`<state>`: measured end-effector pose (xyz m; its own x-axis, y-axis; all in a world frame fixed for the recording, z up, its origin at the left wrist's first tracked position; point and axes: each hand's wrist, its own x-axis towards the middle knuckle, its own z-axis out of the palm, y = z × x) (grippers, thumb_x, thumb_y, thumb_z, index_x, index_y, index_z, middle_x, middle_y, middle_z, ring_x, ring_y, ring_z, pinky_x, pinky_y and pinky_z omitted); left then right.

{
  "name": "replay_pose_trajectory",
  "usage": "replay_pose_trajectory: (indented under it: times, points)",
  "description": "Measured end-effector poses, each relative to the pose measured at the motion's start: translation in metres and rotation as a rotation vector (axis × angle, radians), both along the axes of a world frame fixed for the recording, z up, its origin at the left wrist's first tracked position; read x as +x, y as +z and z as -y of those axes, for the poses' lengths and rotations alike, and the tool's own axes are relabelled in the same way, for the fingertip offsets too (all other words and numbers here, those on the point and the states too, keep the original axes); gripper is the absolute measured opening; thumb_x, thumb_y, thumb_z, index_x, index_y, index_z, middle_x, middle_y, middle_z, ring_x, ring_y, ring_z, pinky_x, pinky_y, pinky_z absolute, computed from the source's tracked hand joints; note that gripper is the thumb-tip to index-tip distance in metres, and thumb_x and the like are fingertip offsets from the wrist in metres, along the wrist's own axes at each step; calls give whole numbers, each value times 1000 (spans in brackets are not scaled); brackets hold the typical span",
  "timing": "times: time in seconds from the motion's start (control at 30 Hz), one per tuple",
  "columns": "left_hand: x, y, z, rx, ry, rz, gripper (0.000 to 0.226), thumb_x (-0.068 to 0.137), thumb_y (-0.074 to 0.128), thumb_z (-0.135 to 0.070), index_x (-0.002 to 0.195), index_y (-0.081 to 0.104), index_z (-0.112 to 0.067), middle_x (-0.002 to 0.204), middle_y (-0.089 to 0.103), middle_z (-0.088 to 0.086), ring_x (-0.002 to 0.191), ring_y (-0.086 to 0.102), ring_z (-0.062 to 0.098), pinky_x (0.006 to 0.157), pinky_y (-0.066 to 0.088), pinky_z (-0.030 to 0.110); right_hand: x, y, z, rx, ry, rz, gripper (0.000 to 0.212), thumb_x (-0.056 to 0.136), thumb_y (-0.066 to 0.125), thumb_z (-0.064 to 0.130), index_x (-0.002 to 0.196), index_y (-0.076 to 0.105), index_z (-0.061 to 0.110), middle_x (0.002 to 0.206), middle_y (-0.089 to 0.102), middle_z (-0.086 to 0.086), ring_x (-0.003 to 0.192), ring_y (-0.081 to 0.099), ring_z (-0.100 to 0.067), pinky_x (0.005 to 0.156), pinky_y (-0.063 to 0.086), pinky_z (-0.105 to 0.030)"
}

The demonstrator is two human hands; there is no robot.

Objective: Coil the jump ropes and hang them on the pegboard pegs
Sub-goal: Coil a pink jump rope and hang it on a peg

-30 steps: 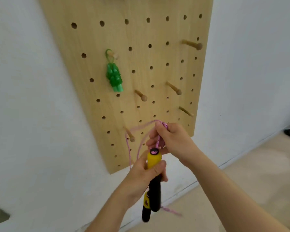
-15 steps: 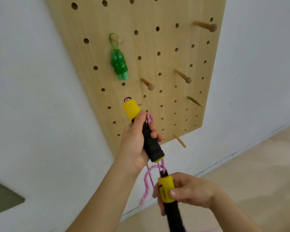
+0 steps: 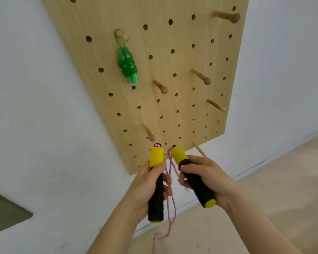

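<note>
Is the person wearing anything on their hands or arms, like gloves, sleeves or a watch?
No. The left hand and right hand are bare: no gloves, and no ring, watch or bracelet that I can see. The left forearm and right forearm are uncovered too; no sleeve reaches into view.

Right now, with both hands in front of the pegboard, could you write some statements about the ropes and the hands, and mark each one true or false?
1. The left hand grips one yellow-and-black handle. True.
2. The right hand holds nothing. False: it grips the other handle.
3. The pink rope is already hung up. False: it dangles loose between the hands.
4. The green rope hangs coiled on a peg of the pegboard. True.
</note>
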<state>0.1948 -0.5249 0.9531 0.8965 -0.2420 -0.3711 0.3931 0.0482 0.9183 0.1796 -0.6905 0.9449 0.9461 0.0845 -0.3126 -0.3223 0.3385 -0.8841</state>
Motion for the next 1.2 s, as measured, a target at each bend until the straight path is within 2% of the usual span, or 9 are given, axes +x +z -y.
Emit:
replay_pose_trajectory:
  times: [0.1, 0.2, 0.4, 0.5, 0.63, 0.77, 1.0, 1.07, 1.2]
  points:
    - [-9, -12, 10, -113, 68, -28, 31, 97, 49, -36, 109, 60, -10, 84, 67, 8, 70, 65, 21, 65, 53, 34, -6, 4, -24, -110, -18, 138, 14, 89, 62, 4, 98, 72, 9, 77, 66, -11, 67, 64, -22, 66, 56, -30]
    - [-15, -16, 11, -64, 86, 65, 33, 98, 44, -43, 117, 63, -24, 110, 71, 0, 104, 67, 16, 95, 50, 44, -9, 2, -42, -164, -45, 172, 18, 94, 58, 16, 98, 72, 27, 94, 73, -6, 86, 71, -22, 81, 59, -38]
    - [-18, -12, 10, 43, 180, 218, 18, 95, 56, -29, 111, 61, -23, 102, 72, 0, 96, 69, 15, 88, 55, 39, -15, 0, -50, -237, 103, 195, 28, 100, 43, 30, 109, 63, 46, 100, 72, 9, 94, 69, -9, 85, 58, -38]
    - [-17, -17, 15, 83, 287, 260, 15, 95, 56, -31, 107, 59, -24, 100, 69, 5, 93, 69, 19, 84, 57, 41, -18, -6, -47, -317, 196, 242, 31, 97, 43, 22, 116, 55, 43, 105, 69, 1, 93, 68, -14, 82, 59, -36]
    - [-19, -20, 18, 88, 297, 273, 17, 95, 52, -36, 109, 54, -27, 102, 66, 3, 92, 67, 14, 79, 56, 32, -21, -20, -37, -575, 343, 294, 52, 74, 58, 31, 122, 38, 40, 107, 59, -8, 91, 65, -24, 76, 59, -41]
    - [-22, -20, 22, 152, 69, 235, 28, 97, 46, -44, 124, 42, -41, 117, 60, -9, 107, 59, 6, 97, 48, 32, -22, -30, -37, -908, 306, 309, 64, 67, 66, 29, 120, 30, 31, 100, 53, -1, 82, 60, -19, 65, 53, -34]
    - [-21, -22, 35, 584, -141, 317, 43, 96, 35, -55, 129, 42, -29, 117, 61, -6, 113, 57, 14, 100, 45, 38, -19, -52, -39, -1542, 21, 394, 34, 85, 42, 39, 116, 40, 25, 97, 39, 9, 79, 44, -12, 64, 43, -27]
    - [-21, -16, 41, 703, -143, 340, 41, 96, 32, -56, 122, 47, -28, 108, 64, -5, 104, 60, 16, 93, 48, 37, -15, -49, -32, -1474, -17, 419, 24, 90, 45, 32, 110, 44, 21, 93, 42, 8, 74, 44, -12, 60, 39, -24]
    - [-14, 0, 33, 959, -19, 703, 28, 92, 45, -54, 101, 63, -34, 81, 64, -13, 80, 60, 7, 69, 50, 26, -9, -33, -6, -947, -13, 165, 21, 78, 62, 29, 91, 46, 24, 74, 59, 6, 63, 58, -14, 61, 53, -33]
